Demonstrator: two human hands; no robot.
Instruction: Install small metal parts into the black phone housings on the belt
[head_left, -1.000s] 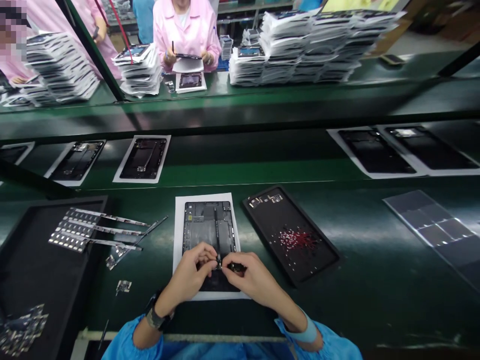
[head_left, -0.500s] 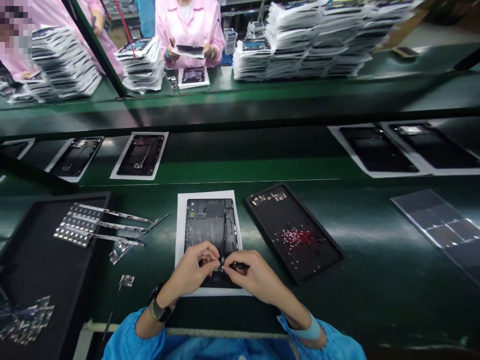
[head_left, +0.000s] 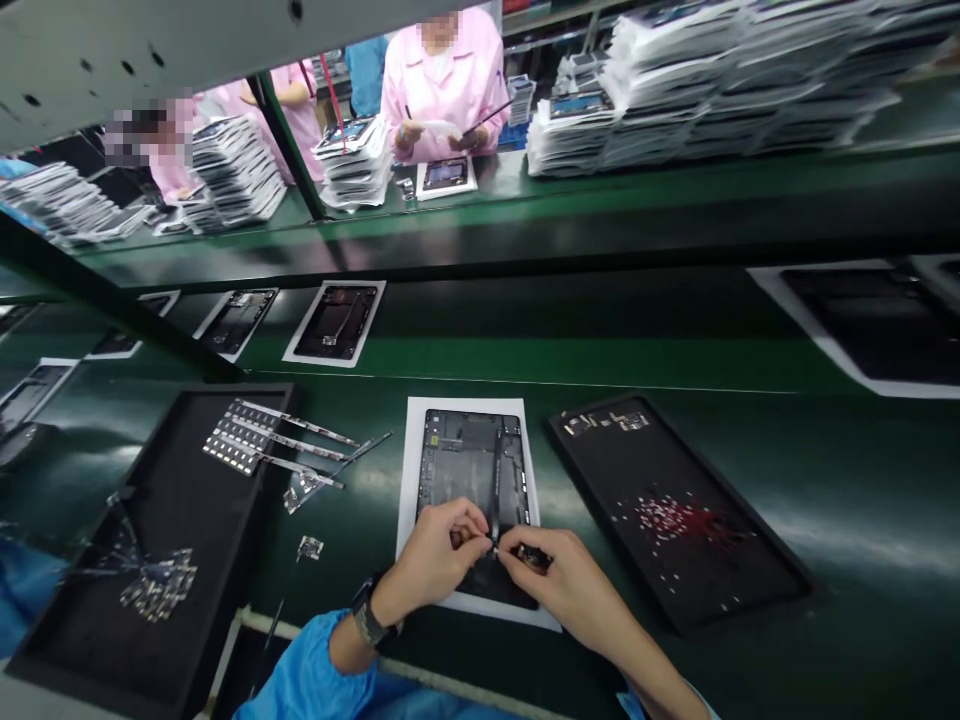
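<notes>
An open dark tablet frame lies on a white sheet on the green bench in front of me. My left hand and my right hand meet over its near end, fingertips pinched together on a small part at the foot of a thin black flex strip. The part itself is too small to make out. Both wrists come out of blue sleeves; the left one wears a watch.
A black tray with tiny red screws lies to the right. On the left, a black tray carries metal strips and small parts. More tablet frames ride the belt behind. Across it, people in pink coats stand among stacks of sheets.
The view has swung to the left and tilted, so everything sits further right in the picture. My hands stay pinched at the same spot on the frame.
</notes>
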